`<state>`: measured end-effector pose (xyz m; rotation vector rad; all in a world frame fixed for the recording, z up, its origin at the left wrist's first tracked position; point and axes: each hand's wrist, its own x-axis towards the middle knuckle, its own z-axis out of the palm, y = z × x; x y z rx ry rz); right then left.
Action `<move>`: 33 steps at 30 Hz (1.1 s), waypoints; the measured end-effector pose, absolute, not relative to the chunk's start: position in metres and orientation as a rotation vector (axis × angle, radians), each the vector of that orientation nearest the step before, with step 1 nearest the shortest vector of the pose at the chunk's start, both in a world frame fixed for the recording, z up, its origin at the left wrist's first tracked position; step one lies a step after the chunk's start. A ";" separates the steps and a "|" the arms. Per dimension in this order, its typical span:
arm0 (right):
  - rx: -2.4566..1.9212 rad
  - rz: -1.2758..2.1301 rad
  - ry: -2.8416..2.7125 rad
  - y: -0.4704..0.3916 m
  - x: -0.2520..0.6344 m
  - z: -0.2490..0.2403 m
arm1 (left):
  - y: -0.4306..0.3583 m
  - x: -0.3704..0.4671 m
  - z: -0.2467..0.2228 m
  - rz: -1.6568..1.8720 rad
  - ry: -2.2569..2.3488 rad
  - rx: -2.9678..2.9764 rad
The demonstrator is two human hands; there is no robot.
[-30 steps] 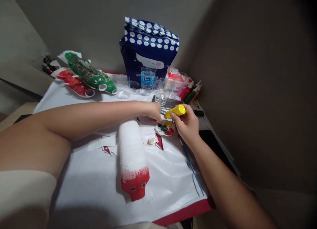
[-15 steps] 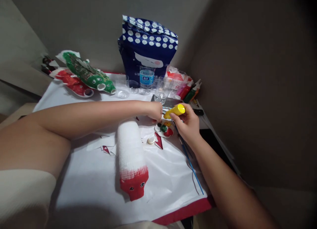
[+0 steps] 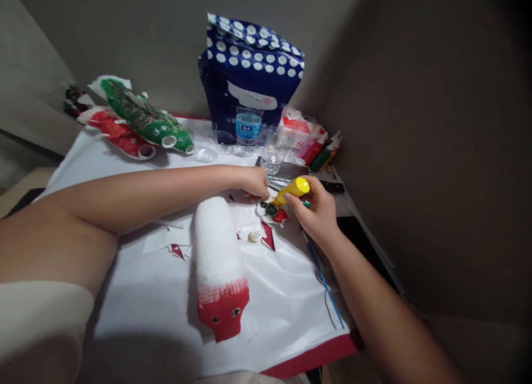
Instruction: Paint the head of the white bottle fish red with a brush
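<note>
My right hand (image 3: 320, 212) is wrapped around a yellow paint bottle (image 3: 297, 189), tilted nozzle-down over a small white palette (image 3: 262, 212). Blobs of red, dark green and black paint sit in the palette's wells, with some yellow under the nozzle. My left hand (image 3: 255, 183) is closed at the palette's left rim and appears to pinch it, though its fingertips are partly hidden. Nearer to me lies a white gauze-wrapped tube (image 3: 218, 240) with a red painted end bearing two eyes. A small bit of green shows beside my right fingers.
Behind stand clear plastic cups (image 3: 205, 143), a labelled cup (image 3: 248, 130) and a dark blue bag (image 3: 253, 68). Green (image 3: 149, 118) and red (image 3: 120, 134) fish shapes lie back left. Paint bottles (image 3: 326, 154) are back right. A blue brush (image 3: 324, 281) and white cap (image 3: 255, 236) lie nearby.
The yellow bottle's nozzle has come down closer to the palette. My left hand and the palette have shifted slightly left. The view has moved a little.
</note>
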<state>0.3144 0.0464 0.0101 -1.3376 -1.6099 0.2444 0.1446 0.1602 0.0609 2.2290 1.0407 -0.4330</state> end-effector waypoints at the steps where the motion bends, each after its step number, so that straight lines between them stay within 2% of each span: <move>1: -1.335 0.241 -1.609 0.046 0.314 0.009 | 0.160 0.145 0.062 -0.432 1.037 2.223; 33: -1.323 0.079 -1.745 0.054 0.305 0.011 | 0.165 0.145 0.052 -0.452 1.068 2.143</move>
